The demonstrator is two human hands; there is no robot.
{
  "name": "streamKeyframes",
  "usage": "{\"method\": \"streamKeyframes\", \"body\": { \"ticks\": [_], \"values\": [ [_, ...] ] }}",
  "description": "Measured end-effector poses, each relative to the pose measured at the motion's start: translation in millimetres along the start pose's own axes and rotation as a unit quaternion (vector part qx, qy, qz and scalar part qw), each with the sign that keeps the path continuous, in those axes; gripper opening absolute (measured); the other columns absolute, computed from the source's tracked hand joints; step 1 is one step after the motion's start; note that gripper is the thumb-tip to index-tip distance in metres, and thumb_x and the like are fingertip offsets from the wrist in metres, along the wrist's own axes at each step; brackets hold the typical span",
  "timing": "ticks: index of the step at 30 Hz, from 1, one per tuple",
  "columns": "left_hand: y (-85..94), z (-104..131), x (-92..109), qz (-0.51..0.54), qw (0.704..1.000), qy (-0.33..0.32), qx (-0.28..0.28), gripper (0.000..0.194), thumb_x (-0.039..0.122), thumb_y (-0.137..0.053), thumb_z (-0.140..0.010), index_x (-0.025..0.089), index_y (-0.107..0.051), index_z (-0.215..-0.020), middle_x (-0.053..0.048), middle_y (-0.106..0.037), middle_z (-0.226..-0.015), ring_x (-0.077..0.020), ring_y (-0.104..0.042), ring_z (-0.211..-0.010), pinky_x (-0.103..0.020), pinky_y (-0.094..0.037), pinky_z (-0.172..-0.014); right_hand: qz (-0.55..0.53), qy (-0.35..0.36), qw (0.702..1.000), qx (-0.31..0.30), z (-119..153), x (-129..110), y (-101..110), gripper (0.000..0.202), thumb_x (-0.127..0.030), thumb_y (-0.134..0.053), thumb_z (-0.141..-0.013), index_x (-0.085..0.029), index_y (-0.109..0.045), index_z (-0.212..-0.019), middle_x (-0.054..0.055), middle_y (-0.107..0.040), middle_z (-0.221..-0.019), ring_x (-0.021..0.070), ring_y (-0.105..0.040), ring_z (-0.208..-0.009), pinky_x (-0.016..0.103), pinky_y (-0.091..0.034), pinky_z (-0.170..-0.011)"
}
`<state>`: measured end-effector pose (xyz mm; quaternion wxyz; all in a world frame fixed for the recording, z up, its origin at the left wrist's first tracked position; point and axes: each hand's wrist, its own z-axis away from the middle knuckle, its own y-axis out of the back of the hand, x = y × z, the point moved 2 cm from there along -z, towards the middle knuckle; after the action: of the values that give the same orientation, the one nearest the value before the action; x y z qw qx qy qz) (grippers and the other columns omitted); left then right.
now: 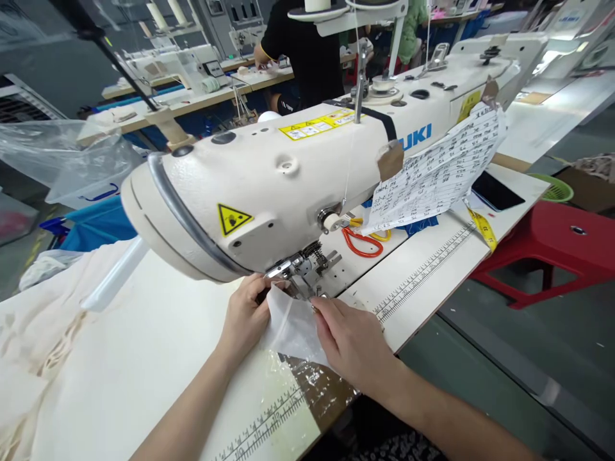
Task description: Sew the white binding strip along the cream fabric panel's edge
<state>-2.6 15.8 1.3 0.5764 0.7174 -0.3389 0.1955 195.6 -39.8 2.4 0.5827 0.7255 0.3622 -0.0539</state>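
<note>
Lightly, my left fingers (254,286) pinch the white cloth (294,328) at its far left edge, and my right fingers (328,320) grip its right side. Between them it looks thin, soft and nearly weightless, likely to pucker or slip, so best held flat by its edges. Just beyond my fingertips stands the sewing machine (259,192); orange scissor handles (361,248) lie farther right.

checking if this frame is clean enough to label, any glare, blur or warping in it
Head view: left hand, right hand and white cloth look fairly sharp; glare washes out surfaces around the machine at upper right; the pale fabric at far left looks soft and stretched, probably wide-lens distortion
</note>
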Motion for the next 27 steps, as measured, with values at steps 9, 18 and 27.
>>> {"method": "streamKeyframes", "body": {
  "ticks": [9,18,27],
  "values": [
    [0.2,-0.3,0.8,0.001,1.000,0.003,0.005,0.023,0.040,-0.056,-0.085,0.024,-0.073,-0.084,-0.004,-0.072,-0.090,-0.0204,-0.065,-0.082,-0.031,-0.052,-0.070,0.004,-0.005,1.000,-0.022,-2.3,0.0,-1.1,0.026,-0.020,-0.038,-0.101,-0.016,-0.057,-0.119,0.007,-0.072,-0.092,0.0211,-0.068,-0.071,0.031,-0.045,-0.053],
    [1.1,-1.1,2.9,0.008,1.000,0.002,0.000,0.022,0.039,-0.058,-0.084,0.023,-0.072,-0.083,-0.004,-0.071,-0.089,-0.0203,-0.065,-0.081,-0.031,-0.050,-0.070,0.011,-0.009,0.999,-0.031,-3.9,-1.1,-2.6,0.025,-0.019,-0.040,-0.100,-0.016,-0.058,-0.118,0.006,-0.071,-0.091,0.0211,-0.069,-0.070,0.031,-0.042,-0.051],
    [-1.1,-1.6,1.5,-0.010,1.000,-0.004,-0.011,0.024,0.044,-0.057,-0.085,0.022,-0.069,-0.084,-0.004,-0.071,-0.089,-0.0199,-0.064,-0.082,-0.032,-0.051,-0.073,0.028,-0.009,0.999,-0.023,-3.7,-2.6,-2.5,0.025,-0.018,-0.038,-0.102,-0.014,-0.057,-0.118,0.008,-0.071,-0.091,0.0219,-0.069,-0.071,0.031,-0.042,-0.049]
  ]
}}
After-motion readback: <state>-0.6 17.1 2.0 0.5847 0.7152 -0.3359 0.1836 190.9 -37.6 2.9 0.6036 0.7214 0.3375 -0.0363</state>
